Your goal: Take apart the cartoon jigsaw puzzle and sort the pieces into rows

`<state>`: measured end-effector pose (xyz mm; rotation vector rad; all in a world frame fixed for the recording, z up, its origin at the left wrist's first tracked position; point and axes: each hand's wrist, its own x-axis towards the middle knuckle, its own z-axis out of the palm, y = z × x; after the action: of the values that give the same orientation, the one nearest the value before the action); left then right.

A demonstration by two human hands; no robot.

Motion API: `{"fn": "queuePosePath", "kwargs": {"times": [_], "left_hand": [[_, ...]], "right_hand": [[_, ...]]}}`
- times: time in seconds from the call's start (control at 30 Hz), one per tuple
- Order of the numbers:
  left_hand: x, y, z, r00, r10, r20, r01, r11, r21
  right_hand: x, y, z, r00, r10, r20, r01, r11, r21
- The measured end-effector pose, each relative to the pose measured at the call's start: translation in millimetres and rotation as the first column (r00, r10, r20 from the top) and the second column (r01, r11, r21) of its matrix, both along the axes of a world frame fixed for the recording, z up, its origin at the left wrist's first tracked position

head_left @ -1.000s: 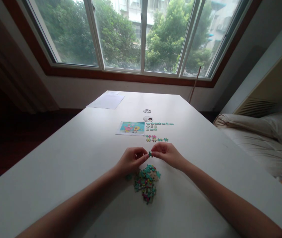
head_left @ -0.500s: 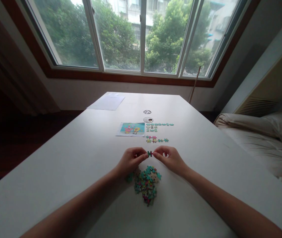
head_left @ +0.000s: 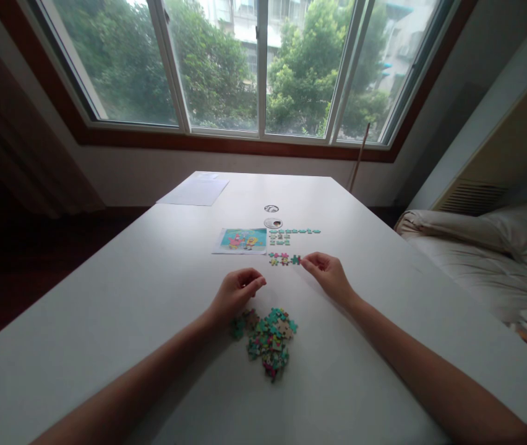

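Between the thumb and fingertips of my right hand is a small green jigsaw puzzle piece with a reddish edge. It sits at the right end of the nearest row of sorted pieces. My left hand hovers over the table to the left, thumb against curled fingers, with nothing visible in the pinch. Just below it lies a loose pile of mixed puzzle pieces, mostly green with some pink, yellow and tan. A printed cartoon picture lies left of the sorted rows.
More green pieces lie in rows beyond my right hand. Two round flat discs are farther up the white table. Paper sheets rest at the far left corner. A couch stands to the right.
My left hand has let go of the puzzle piece and drawn slightly left. My right hand has carried the piece forward and right to the sorted row.
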<state>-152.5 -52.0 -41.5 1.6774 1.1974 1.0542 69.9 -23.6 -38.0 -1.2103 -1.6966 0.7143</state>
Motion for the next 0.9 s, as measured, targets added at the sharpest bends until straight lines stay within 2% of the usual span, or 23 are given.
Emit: {"fn": "queuePosePath", "kwargs": {"times": [0.17, 0.27, 0.47, 0.6, 0.8, 0.9], "left_hand": [[0, 0, -2.9, 0.999, -0.023, -0.024, 0.023, 1.000, -0.001], [0, 0, -4.7, 0.999, -0.014, -0.045, 0.015, 1.000, 0.012], [1, -1, -4.4, 0.999, -0.007, -0.050, 0.007, 1.000, 0.018], [0, -1, -4.7, 0.999, -0.002, -0.039, 0.003, 1.000, 0.016], [0, 0, -5.2, 0.999, -0.004, -0.040, 0.005, 1.000, 0.013], [0, 0, -5.7, 1.000, -0.004, -0.031, 0.004, 1.000, 0.011]], "right_hand": [[3, 4, -0.3, 0.997, -0.037, 0.067, 0.036, 0.999, 0.011], [3, 12, 4.9, 0.977, -0.075, 0.198, 0.082, 0.996, -0.030], [1, 46, 10.1, 0.869, -0.057, 0.491, 0.160, 0.972, -0.171], [-1, 62, 9.9, 0.804, -0.040, 0.593, 0.220, 0.947, -0.235], [7, 71, 11.7, 0.747, -0.064, 0.661, 0.242, 0.953, -0.182], [5, 71, 11.1, 0.741, -0.063, 0.669, 0.207, 0.969, -0.138]]}}
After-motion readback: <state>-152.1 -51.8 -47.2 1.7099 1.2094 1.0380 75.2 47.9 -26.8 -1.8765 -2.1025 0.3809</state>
